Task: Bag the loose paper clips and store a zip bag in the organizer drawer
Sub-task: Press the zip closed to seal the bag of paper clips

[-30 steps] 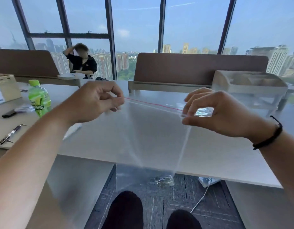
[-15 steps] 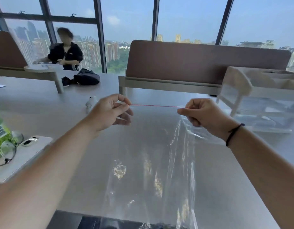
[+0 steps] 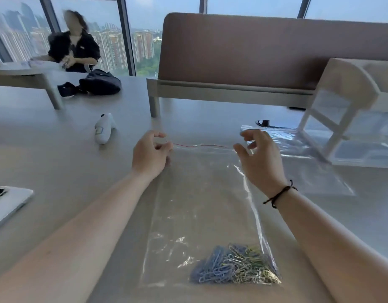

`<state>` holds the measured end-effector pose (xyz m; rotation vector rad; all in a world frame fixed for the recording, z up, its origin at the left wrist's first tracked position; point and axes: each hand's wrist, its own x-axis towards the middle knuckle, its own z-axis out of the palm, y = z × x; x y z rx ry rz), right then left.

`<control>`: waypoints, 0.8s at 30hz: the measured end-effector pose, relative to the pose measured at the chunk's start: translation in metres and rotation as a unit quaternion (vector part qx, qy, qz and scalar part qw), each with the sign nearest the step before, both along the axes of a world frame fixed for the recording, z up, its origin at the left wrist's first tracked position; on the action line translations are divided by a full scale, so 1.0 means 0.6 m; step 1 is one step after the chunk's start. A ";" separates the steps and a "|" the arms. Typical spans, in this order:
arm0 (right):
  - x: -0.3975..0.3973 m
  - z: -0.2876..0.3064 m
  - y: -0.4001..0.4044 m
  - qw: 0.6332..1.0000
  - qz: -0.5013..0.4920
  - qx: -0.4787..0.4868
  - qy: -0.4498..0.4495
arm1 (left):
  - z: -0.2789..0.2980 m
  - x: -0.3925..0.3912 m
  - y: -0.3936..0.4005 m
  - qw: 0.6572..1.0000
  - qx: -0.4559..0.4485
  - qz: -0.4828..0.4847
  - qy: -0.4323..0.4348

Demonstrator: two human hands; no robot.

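Left hand (image 3: 150, 155) is seen pinching the far left corner of the clear plastic zip bag (image 3: 201, 193), which is laid flat on the pale grey surface (image 3: 57, 171). Right hand (image 3: 257, 157) is held spread and released just beside the bag's far right corner. Coloured metal paper clips (image 3: 234, 266) are heaped in the bag's near right corner. Should the red-lined seal (image 3: 199, 146) be left partly unpressed, clips could be spilled when the bag is lifted toward the white plastic organizer drawer unit (image 3: 350, 119), right of the bag.

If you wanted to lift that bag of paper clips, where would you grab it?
Probably the top edge of the zip bag, along the red zip line, pinched from above. The bag lies flat on the table and the paper clips sit heaped at the bottom corner, so they would hang low.
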<state>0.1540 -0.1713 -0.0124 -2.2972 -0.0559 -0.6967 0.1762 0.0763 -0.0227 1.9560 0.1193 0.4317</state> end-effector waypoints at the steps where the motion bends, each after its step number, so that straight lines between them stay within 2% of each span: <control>1: -0.026 0.001 0.010 0.997 0.048 -0.056 -0.018 | -0.001 -0.001 0.003 0.999 0.037 0.006 -0.014; 4: -0.102 0.000 0.036 0.955 0.247 -0.162 0.009 | 0.006 -0.027 0.007 0.980 0.190 0.008 -0.067; 7: -0.130 -0.022 0.043 0.894 0.358 -0.246 0.107 | 0.019 -0.096 -0.013 0.959 0.252 -0.077 -0.103; 9: -0.133 -0.032 0.042 0.875 0.362 -0.290 0.142 | 0.010 -0.152 -0.031 0.932 0.296 -0.195 -0.078; 11: -0.134 -0.032 0.042 0.874 0.348 -0.312 0.133 | -0.005 -0.195 -0.042 0.888 0.364 -0.282 0.001; 14: -0.138 -0.029 0.044 0.860 0.335 -0.351 0.155 | -0.016 -0.220 -0.040 0.822 0.480 -0.296 0.080; 20: -0.146 -0.020 0.040 0.848 0.293 -0.387 0.213 | -0.013 -0.226 -0.032 0.783 0.543 -0.279 0.118; 24: -0.149 -0.019 0.029 0.846 0.277 -0.394 0.228 | -0.010 -0.231 -0.033 0.775 0.557 -0.270 0.125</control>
